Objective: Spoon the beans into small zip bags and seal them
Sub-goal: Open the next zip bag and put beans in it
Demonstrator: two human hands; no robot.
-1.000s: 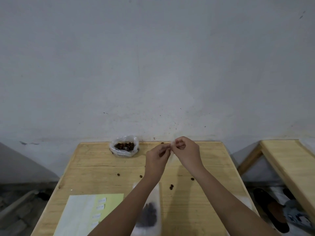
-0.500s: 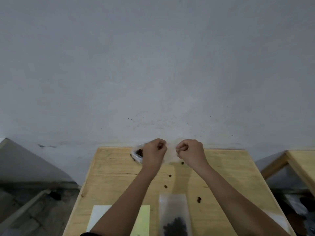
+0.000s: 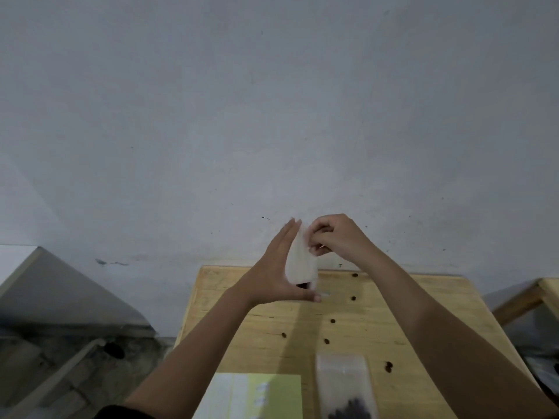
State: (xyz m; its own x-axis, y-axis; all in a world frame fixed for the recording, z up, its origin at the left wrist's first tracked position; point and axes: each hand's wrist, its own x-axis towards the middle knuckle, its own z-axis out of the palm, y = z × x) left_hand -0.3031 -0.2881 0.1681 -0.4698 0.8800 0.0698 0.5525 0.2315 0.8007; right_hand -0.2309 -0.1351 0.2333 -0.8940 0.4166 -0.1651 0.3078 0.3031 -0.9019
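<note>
I hold a small clear zip bag [image 3: 299, 261] upright above the far edge of the wooden table [image 3: 378, 325]. My left hand [image 3: 279, 269] lies flat against the bag's left side with straight fingers and the thumb under its bottom. My right hand [image 3: 335, 238] pinches the bag's top edge with curled fingers. A few dark beans show at the bag's bottom. A second zip bag [image 3: 344, 385] holding dark beans lies flat at the table's near edge. The bowl of beans is hidden behind my hands.
Several loose beans [image 3: 332, 321] lie scattered on the table. A sheet of white labels on yellow-green backing [image 3: 260, 394] lies at the near left. A grey wall stands right behind the table. Another wooden surface [image 3: 544, 291] is at the right.
My hands have risen with the bag. The left hand went from a curled pinch to flat fingers along the bag's side. The camera has tilted up and turned left.
</note>
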